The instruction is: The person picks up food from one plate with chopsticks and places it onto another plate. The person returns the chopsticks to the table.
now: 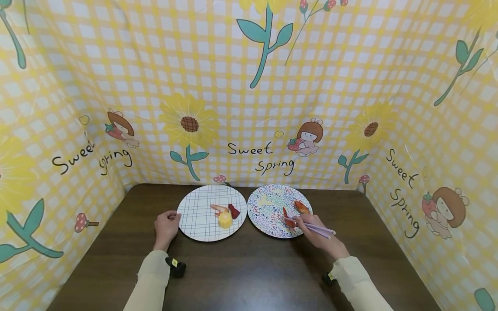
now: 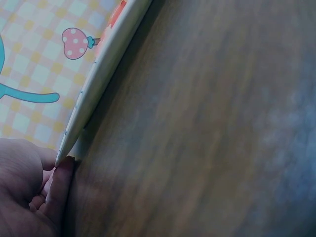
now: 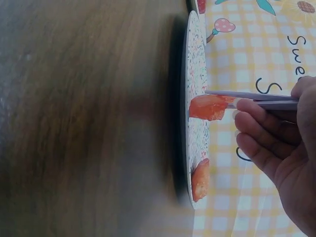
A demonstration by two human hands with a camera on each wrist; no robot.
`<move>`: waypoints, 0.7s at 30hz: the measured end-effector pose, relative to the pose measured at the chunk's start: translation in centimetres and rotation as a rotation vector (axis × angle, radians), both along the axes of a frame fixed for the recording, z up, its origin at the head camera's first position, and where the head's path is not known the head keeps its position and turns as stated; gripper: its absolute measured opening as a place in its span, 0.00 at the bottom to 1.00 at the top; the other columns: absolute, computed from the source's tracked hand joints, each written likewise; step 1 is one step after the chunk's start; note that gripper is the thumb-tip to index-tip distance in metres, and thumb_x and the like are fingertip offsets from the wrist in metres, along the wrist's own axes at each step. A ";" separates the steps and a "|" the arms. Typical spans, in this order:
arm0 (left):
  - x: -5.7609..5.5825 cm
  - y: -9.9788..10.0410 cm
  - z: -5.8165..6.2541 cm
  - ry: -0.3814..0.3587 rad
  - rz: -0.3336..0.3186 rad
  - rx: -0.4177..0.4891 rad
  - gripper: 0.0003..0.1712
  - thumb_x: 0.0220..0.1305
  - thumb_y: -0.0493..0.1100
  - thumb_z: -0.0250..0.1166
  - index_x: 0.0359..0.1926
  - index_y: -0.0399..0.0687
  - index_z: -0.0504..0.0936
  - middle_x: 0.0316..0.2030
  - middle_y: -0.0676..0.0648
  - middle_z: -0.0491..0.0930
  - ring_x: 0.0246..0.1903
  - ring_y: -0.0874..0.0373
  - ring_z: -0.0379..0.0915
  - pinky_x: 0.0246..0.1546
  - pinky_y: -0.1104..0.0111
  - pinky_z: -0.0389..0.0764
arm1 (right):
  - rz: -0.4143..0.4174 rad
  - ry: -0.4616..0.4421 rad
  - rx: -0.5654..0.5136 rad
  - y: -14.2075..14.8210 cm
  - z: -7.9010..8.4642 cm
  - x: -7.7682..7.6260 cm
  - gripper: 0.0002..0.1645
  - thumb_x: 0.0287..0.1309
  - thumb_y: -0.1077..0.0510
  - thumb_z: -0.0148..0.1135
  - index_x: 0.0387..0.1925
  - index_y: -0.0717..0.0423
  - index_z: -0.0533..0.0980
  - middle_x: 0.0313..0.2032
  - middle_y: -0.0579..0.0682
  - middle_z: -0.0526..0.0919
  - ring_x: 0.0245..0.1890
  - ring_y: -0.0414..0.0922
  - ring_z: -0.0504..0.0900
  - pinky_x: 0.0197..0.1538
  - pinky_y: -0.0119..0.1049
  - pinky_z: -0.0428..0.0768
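Observation:
My right hand (image 1: 320, 239) holds pale purple chopsticks (image 1: 320, 230) over the round plate with colourful speckles (image 1: 268, 199). Their tips are at a glossy orange-red food piece (image 3: 208, 107), which stands upright on that plate in the right wrist view. A second orange-brown food piece (image 1: 301, 207) lies near the plate's right rim. With thumb and fingers, my left hand (image 1: 166, 228) pinches the left rim of the white plate with a blue grid (image 1: 196, 216). On this plate are a pinkish shrimp-like piece (image 1: 218, 208), a yellow chunk (image 1: 225, 220) and a dark red piece (image 1: 234, 211).
Both plates stand side by side at the back of a dark wooden table (image 1: 241, 268). A yellow checked cloth (image 1: 233, 108) with flowers and lettering rises behind the table and on both sides.

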State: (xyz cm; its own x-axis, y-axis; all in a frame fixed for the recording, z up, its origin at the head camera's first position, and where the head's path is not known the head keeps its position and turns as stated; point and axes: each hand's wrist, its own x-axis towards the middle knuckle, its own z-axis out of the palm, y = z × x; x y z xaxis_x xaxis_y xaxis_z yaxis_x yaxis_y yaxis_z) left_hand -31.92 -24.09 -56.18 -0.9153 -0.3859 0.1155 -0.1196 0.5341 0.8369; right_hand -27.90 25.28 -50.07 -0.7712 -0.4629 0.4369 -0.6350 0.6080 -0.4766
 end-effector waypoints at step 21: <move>0.0 -0.1 0.1 0.021 0.014 -0.008 0.17 0.71 0.42 0.61 0.48 0.29 0.84 0.40 0.31 0.84 0.42 0.39 0.80 0.46 0.52 0.74 | 0.119 0.325 -0.036 -0.6 0.0 -0.5 0.12 0.63 0.73 0.58 0.44 0.69 0.84 0.31 0.54 0.85 0.31 0.43 0.79 0.34 0.35 0.79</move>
State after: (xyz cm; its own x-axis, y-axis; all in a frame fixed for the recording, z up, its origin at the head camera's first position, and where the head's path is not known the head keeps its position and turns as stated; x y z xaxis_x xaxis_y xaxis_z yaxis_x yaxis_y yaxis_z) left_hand -31.95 -24.18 -56.10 -0.9072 -0.3976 0.1375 -0.1098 0.5392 0.8350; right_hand -28.41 24.68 -50.07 -0.5307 -0.5209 0.6685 -0.8223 0.5074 -0.2575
